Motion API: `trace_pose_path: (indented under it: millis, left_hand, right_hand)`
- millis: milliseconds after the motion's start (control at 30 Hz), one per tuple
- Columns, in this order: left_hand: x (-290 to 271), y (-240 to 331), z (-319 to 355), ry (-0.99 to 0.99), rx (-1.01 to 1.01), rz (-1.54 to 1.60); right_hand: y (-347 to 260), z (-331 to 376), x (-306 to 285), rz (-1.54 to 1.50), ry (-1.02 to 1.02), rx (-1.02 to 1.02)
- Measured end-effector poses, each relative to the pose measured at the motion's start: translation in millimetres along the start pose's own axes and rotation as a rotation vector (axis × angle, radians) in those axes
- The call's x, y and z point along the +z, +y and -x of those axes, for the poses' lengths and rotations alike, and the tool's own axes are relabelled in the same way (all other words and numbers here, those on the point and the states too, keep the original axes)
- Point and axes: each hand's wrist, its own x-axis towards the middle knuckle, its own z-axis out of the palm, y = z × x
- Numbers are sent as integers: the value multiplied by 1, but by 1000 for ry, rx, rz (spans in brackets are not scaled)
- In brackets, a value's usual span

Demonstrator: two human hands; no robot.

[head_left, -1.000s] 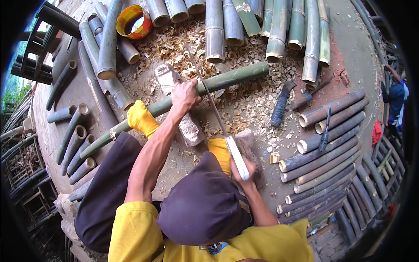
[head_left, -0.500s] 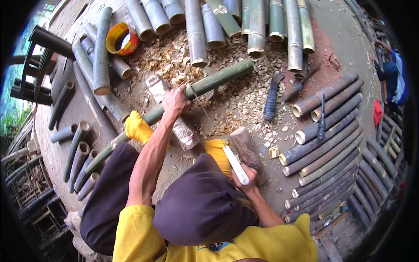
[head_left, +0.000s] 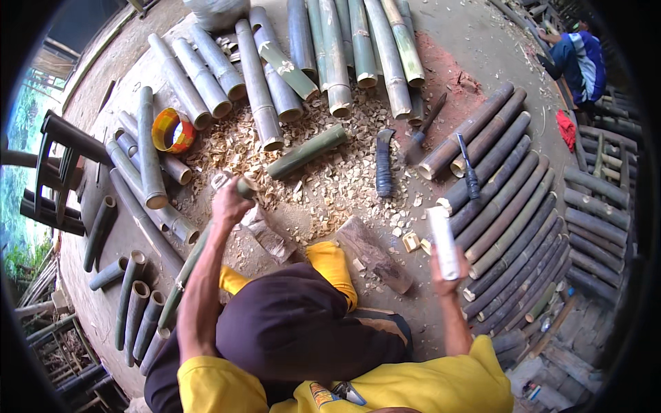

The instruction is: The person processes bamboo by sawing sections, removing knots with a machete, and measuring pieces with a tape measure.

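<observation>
The left hand (head_left: 231, 206) grips a green bamboo pole (head_left: 184, 279) close to its end, near a pale wood block (head_left: 267, 234), with the rest of the pole slanting back beside the forearm. The right hand (head_left: 447, 272) is closed around a white handle (head_left: 442, 237), close to the row of dark bamboo lengths (head_left: 509, 227). A short green bamboo piece (head_left: 308, 151) lies on wood chips (head_left: 330, 189), apart from both hands

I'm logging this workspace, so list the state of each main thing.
Left hand: closed around green pole
Green pole: held, slanting
Right hand: gripping white handle
White handle: held, blade indistinct
Short green bamboo: separate, lying on chips
Wrapped-handle blade: lying, unsheathed
Thin tool: resting across dark bamboo
</observation>
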Motion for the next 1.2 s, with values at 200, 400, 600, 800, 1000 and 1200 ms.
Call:
trace_pose_path:
  millis: [200, 400, 600, 800, 1000, 1200]
  left_hand:
    - [-117, -33, 63, -119, 341, 466]
    - [-187, 23, 104, 42, 372, 332]
    - [-154, 14, 138, -49, 160, -75]
    - [-64, -98, 205, 95, 50, -220]
    - [-13, -184, 337, -262, -234, -237]
    - [19, -236, 475, -147, -430, -166]
  right_hand:
    - [98, -13, -138, 692, 199, 257]
    - [134, 28, -192, 985, 180, 208]
    - [193, 58, -157, 1071, -317, 222]
    - [186, 36, -126, 1056, -448, 159]
    - [174, 25, -123, 1058, -464, 136]
    - [154, -19, -149, 986, -286, 31]
